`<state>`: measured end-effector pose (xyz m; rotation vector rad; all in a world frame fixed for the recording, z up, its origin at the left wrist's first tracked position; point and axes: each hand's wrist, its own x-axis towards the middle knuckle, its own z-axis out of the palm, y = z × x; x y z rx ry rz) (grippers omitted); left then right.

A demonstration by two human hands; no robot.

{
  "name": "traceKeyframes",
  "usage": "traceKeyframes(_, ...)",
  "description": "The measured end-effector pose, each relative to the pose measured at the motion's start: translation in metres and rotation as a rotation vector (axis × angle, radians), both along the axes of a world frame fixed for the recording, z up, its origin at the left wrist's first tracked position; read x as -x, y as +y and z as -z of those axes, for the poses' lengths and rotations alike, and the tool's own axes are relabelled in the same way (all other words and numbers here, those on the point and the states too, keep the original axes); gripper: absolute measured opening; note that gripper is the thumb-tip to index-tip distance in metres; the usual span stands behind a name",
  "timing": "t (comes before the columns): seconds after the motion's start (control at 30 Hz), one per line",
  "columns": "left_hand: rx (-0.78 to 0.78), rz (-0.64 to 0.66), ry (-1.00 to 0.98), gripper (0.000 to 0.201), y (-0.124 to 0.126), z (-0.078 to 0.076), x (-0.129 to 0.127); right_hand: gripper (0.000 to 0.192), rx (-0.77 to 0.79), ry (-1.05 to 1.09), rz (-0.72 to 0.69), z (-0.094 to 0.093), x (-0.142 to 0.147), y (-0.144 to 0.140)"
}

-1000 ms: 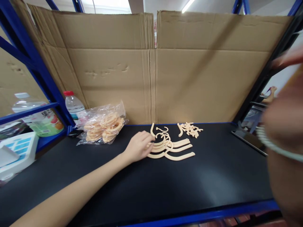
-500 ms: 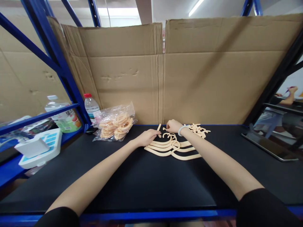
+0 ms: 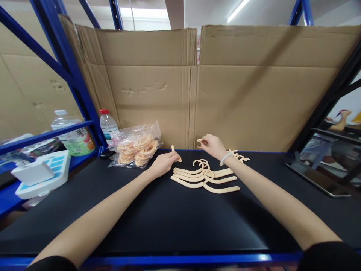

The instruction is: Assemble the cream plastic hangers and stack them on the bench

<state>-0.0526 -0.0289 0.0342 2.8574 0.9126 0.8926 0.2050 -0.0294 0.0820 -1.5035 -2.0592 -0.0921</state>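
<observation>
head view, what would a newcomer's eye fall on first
Overlapping pale hangers, midway across the black table, stand out first. Just beyond them, the left hand holds a short pale piece and the right hand a thin pale piece. Farther left, a clear bag lies before the cardboard.

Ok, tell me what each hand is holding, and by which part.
Left hand: a cream bar, gripped between its ends. Right hand: a small cream piece; the gripped part is hidden.
</observation>
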Motion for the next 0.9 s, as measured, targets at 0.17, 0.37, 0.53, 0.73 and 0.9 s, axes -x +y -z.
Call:
traceKeyframes(0.17,0.032,0.006,-0.268,0.029,-0.027,-0.005,-0.017,0.034,0.058,0.244,-0.047,0.015,-0.012,-0.056)
traceKeyframes(0.37,0.493,0.169,-0.639,0.019,-0.072,-0.011,-0.056,0.025,0.253,0.879,-0.307,0.051,-0.011,-0.098)
traceKeyframes(0.53,0.712,0.058,-0.816,0.016,-0.085,-0.002,-0.068,0.022,0.308,0.978,-0.359,0.055,-0.007,-0.107)
traceKeyframes(0.73,1.076,0.064,-1.030,0.023,-0.085,0.009,-0.072,0.029,0.402,1.131,-0.377,0.047,-0.002,-0.114)
traceKeyframes(0.9,1.222,0.041,-1.118,0.042,-0.090,0.009,-0.075,0.024,0.416,1.126,-0.388,0.050,0.001,-0.116)
